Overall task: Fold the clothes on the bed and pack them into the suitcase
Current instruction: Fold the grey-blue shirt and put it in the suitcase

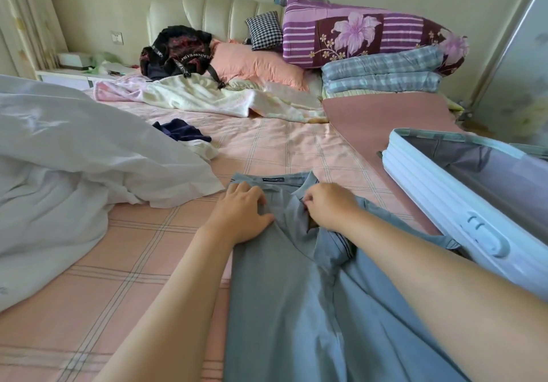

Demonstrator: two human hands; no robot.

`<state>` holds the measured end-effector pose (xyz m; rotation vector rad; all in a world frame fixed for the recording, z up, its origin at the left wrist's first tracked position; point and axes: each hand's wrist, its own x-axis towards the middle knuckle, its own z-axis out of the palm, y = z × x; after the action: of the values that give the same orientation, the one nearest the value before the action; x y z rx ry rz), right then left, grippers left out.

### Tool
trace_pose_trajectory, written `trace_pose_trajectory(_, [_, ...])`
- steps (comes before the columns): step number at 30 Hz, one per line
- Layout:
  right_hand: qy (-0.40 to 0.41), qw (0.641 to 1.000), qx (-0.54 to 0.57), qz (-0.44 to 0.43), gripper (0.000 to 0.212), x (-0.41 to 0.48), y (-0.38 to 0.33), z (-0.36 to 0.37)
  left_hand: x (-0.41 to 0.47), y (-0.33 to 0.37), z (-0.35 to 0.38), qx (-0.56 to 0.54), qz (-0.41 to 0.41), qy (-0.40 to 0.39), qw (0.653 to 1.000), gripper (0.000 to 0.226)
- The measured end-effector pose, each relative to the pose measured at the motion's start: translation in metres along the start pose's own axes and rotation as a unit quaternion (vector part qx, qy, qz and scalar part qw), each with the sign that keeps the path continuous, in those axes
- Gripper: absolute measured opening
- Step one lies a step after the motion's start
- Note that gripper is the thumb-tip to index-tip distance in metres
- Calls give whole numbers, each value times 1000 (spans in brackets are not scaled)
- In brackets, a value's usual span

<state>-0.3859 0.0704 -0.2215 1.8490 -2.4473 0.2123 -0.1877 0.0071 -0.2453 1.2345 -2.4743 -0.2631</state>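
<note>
A grey-blue collared shirt [284, 289] lies lengthwise on the pink checked bed sheet [142, 251] in front of me, its collar at the far end. My left hand [240, 212] presses flat on the shirt's left shoulder, just below the collar. My right hand [329, 206] has curled fingers that pinch the fabric at the collar opening. An open pale blue hard-shell suitcase [439, 203] with a grey lining lies on the bed to the right. A small dark blue garment [181, 131] and a white one [204, 148] lie crumpled further back on the left.
A large white quilt [74, 168] is bunched up at the left. At the head of the bed are a black backpack [178, 52], a pink pillow [258, 64], a pale blanket [207, 97], stacked folded quilts [379, 55] and a checked cushion [265, 30]. A mauve mat [382, 120] lies behind the suitcase.
</note>
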Motion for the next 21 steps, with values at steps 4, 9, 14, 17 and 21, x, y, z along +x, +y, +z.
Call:
trace_pose_trajectory(4, [43, 985, -144, 83, 24, -4, 24, -15, 4, 5, 4, 1, 15, 0, 1000, 75])
trace_pose_trajectory(9, [76, 982, -172, -2, 40, -7, 22, -5, 3, -6, 12, 29, -34, -100, 994, 93])
trace_pose_trajectory(14, [6, 992, -37, -124, 44, 0, -13, 6, 10, -14, 7, -49, -174, 90, 979, 55])
trace_pose_trajectory(17, [5, 993, 34, -109, 48, 8, -31, 11, 17, -22, -1, -87, -181, 113, 973, 45])
trace_pose_trajectory(21, [11, 990, 95, -99, 46, 37, -65, 8, 15, -27, 0, -123, -142, 91, 978, 63])
